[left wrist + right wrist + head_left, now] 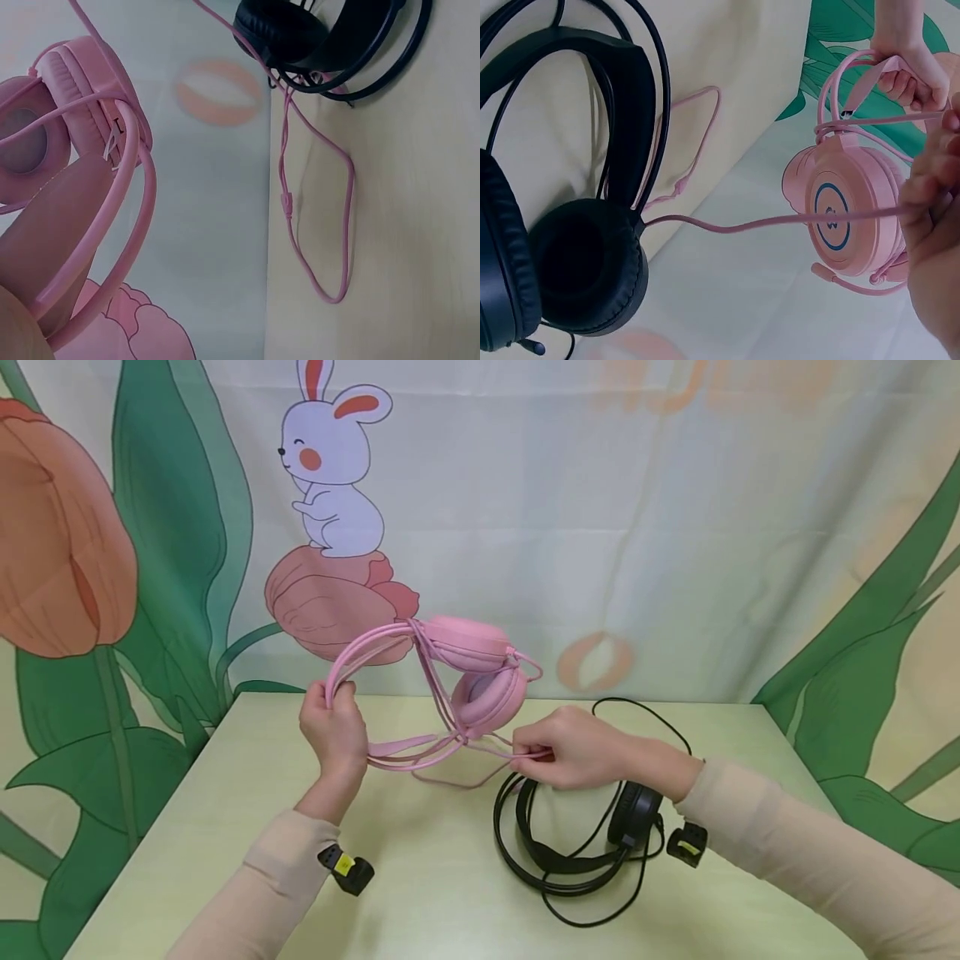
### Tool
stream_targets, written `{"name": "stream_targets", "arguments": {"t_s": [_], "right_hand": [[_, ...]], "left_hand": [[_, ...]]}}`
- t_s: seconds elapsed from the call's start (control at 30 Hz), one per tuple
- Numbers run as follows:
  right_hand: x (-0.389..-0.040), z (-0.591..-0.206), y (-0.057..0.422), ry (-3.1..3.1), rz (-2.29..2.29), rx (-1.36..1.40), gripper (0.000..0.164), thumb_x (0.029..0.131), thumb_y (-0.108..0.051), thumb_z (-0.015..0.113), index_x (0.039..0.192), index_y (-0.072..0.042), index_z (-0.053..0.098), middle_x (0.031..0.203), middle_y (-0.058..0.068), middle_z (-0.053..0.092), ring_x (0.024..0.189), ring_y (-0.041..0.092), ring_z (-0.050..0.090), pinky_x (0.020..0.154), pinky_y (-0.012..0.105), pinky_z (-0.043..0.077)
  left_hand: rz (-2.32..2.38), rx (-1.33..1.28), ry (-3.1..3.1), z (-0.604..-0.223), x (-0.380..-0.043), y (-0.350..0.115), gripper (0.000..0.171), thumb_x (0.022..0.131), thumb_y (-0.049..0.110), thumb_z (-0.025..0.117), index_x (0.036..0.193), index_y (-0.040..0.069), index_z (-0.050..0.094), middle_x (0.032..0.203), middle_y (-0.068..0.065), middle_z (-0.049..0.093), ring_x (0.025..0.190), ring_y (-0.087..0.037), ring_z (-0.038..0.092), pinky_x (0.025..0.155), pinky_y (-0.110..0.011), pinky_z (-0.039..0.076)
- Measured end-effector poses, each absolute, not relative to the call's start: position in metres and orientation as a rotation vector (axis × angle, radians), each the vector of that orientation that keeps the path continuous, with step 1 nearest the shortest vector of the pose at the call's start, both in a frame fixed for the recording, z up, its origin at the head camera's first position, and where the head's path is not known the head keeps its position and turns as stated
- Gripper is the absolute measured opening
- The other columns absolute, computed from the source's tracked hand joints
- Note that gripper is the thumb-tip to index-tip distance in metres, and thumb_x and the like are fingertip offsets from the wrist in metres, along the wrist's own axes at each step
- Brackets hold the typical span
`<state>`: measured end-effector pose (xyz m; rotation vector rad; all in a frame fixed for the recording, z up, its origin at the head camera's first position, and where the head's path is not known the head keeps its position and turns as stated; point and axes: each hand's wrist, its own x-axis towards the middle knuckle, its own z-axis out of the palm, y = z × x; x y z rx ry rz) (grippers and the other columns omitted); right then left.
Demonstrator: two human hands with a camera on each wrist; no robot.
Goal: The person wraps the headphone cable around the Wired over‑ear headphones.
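My left hand (336, 727) grips the headband of a pink headset (467, 642), holding it up above the table with both ear cups toward the right. Several turns of pink cable (431, 681) are wound around the band and cups. My right hand (573, 747) has its fingers curled round a stretch of that cable, just right of the cups. In the right wrist view, a short microphone arm (826, 272) sticks out by the pink ear cup. A slack loop of the cable (349, 195) hangs down to the table beside the black headset (637, 814).
The black headset lies on the pale table (435, 877) under and in front of my right hand, its thin black cord (592, 925) looped around it. Behind the table's far edge hangs a printed curtain (480, 527) with a rabbit and tulips.
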<state>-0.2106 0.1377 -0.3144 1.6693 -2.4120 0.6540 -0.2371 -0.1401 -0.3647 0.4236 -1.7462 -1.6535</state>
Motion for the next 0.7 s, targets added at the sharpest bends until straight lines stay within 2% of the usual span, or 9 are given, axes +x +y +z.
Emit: {"name": "stream_targets", "arguments": {"t_s": [0.13, 0.43, 0.7], "right_hand": [[-0.21, -0.314, 0.139, -2.487, 0.798, 1.64, 0.019, 0.085, -0.014, 0.058, 0.067, -0.019, 0.054, 0.055, -0.013, 0.034, 0.05, -0.004, 0.029, 0.047, 0.013, 0.022], [-0.207, -0.299, 0.144, -2.634, 1.137, 1.548, 0.016, 0.089, -0.013, 0.057, 0.072, -0.014, 0.055, 0.061, -0.01, 0.039, 0.056, 0.005, 0.036, 0.053, 0.018, 0.029], [-0.204, -0.291, 0.144, -2.593, 1.151, 1.604, 0.011, 0.088, -0.008, 0.055, 0.083, -0.015, 0.062, 0.064, -0.01, 0.042, 0.055, 0.003, 0.034, 0.051, 0.018, 0.029]], "left_hand": [[-1.536, 0.382, -1.766, -0.363, -0.237, -0.14, 0.012, 0.084, 0.015, 0.052, 0.074, 0.009, 0.051, 0.061, 0.003, 0.038, 0.056, -0.01, 0.036, 0.05, -0.023, 0.027], [-1.41, 0.384, -1.781, -0.359, -0.239, -0.147, 0.014, 0.086, 0.016, 0.051, 0.081, 0.003, 0.051, 0.064, 0.002, 0.041, 0.057, -0.012, 0.039, 0.052, -0.023, 0.028], [-1.405, 0.465, -1.815, -0.371, -0.24, -0.156, 0.011, 0.084, 0.016, 0.051, 0.08, 0.006, 0.052, 0.063, 0.002, 0.041, 0.059, -0.013, 0.039, 0.052, -0.024, 0.029]]}}
